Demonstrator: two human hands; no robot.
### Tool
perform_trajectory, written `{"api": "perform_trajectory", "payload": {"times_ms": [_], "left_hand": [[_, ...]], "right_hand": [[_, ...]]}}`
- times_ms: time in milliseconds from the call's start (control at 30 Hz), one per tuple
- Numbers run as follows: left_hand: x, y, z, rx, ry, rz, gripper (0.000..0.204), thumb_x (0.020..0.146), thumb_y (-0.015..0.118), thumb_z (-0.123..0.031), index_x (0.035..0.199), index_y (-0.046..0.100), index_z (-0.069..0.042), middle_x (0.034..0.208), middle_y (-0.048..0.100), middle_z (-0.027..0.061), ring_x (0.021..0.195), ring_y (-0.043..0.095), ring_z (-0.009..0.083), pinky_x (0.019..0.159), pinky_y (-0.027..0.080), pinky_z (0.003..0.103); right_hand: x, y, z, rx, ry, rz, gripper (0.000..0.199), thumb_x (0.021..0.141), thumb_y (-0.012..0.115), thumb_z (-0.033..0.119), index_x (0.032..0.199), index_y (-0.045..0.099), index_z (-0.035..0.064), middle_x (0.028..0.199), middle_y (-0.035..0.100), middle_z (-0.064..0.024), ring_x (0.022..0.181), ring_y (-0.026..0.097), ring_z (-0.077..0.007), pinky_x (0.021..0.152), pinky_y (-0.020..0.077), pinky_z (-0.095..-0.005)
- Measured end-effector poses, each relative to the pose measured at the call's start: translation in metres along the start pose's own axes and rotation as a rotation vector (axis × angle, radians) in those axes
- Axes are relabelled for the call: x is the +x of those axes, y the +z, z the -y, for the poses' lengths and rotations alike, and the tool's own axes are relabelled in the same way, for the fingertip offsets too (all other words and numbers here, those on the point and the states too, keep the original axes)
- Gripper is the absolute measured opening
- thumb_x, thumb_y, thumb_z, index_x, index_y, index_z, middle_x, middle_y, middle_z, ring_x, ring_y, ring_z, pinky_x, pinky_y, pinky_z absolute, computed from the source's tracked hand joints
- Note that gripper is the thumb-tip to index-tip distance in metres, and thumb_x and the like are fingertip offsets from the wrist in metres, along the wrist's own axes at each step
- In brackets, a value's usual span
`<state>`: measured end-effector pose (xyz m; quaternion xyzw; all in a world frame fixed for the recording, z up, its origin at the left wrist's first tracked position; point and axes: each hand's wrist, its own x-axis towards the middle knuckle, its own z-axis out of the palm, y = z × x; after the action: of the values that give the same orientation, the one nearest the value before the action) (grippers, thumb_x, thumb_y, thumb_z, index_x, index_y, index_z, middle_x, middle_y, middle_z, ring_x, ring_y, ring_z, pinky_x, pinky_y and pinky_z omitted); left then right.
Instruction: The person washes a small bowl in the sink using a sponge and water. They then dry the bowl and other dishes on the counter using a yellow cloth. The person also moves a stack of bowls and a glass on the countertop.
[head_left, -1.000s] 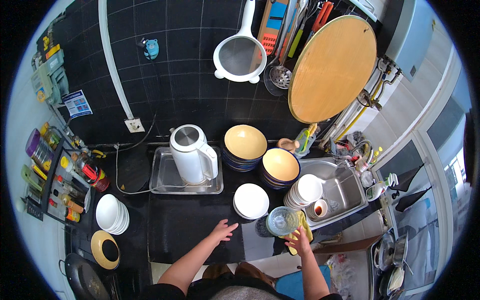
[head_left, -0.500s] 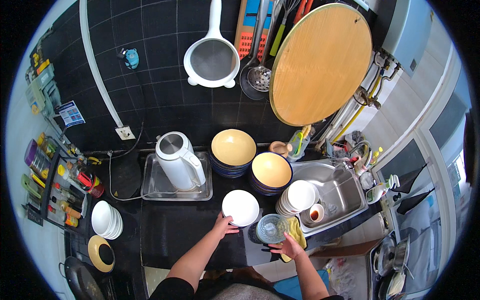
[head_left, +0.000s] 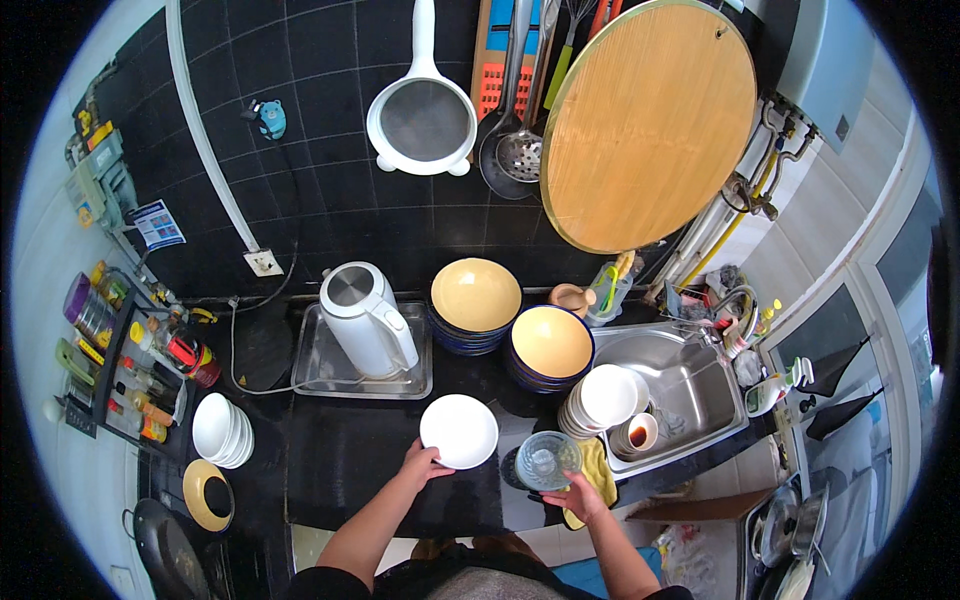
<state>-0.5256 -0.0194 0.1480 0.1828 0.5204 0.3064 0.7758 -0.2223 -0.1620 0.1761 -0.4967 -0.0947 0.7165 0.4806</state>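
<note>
Black counter: cream bowls already stand in two stacks, a white stack beside them. Left unstacked, near the front edge: white bowl, rim pinched by left hand; glass bowl, right hand grasping its near-right side.

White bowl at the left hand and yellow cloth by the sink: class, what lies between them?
The clear glass bowl, with the right hand at its side, as the head view shows.
</note>
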Motion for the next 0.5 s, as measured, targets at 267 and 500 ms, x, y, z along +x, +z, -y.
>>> {"api": "perform_trajectory", "payload": {"times_ms": [267,500], "left_hand": [[-0.031,-0.066,-0.009,-0.118,0.075,-0.082,0.068,0.06,0.045,0.002,0.125,0.024,-0.006,0.115,0.04,0.0206,0.094,0.051,0.0438,0.074,0.049,0.053],[-0.043,-0.116,-0.024,-0.217,0.164,-0.157,0.064,0.06,0.044,0.0,0.122,0.028,-0.004,0.113,0.043,0.0207,0.096,0.05,0.0441,0.076,0.047,0.054]], "right_hand": [[0.012,-0.007,-0.004,-0.032,-0.005,0.043,0.058,0.077,0.051,0.026,0.126,0.025,0.0061,0.119,0.042,-0.0183,0.101,0.048,-0.0415,0.086,0.0423,-0.0463],[0.023,-0.009,-0.004,-0.053,0.036,0.074,0.059,0.075,0.05,0.024,0.125,0.026,0.0042,0.117,0.044,-0.0202,0.098,0.05,-0.0408,0.086,0.0424,-0.0467]]}}
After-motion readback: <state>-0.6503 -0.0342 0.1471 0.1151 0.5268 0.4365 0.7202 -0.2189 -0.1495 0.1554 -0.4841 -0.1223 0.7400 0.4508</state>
